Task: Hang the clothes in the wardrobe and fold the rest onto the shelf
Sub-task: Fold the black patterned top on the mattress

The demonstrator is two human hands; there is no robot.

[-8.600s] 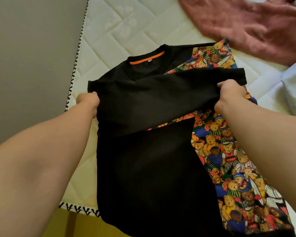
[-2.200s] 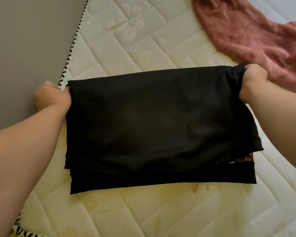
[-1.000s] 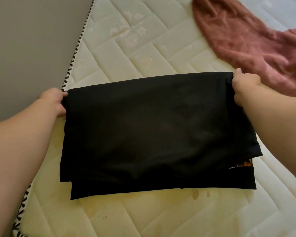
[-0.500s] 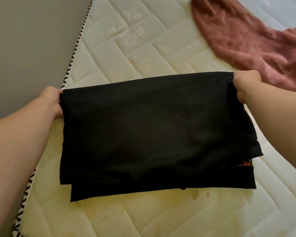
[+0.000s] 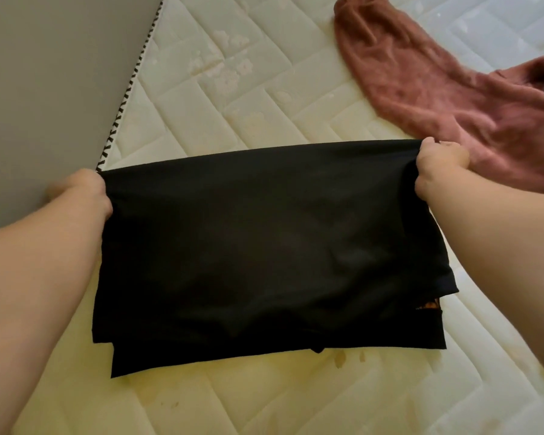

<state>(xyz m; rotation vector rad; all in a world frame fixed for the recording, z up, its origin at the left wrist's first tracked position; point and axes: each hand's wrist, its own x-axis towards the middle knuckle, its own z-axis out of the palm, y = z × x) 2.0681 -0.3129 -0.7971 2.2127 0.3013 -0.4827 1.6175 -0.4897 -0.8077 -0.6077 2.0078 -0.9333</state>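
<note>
A folded black shirt hangs as a wide rectangle above the cream quilted mattress. A sliver of its bright printed side shows at the lower right edge. My left hand grips the top left corner of the fold. At the top right corner my right hand is closed on the cloth. The upper edge is stretched straight between both hands, and the lower layers hang loose with their bottom hems uneven.
A dusty-pink fuzzy garment lies spread on the mattress at the upper right, close behind my right hand. A grey wall runs along the mattress's left side, past its black-and-white trimmed edge.
Since the oldest frame the shirt went from spread open with its teddy-bear print showing to a folded black rectangle. Over the last second both hands hold it nearly still, slightly lower.
</note>
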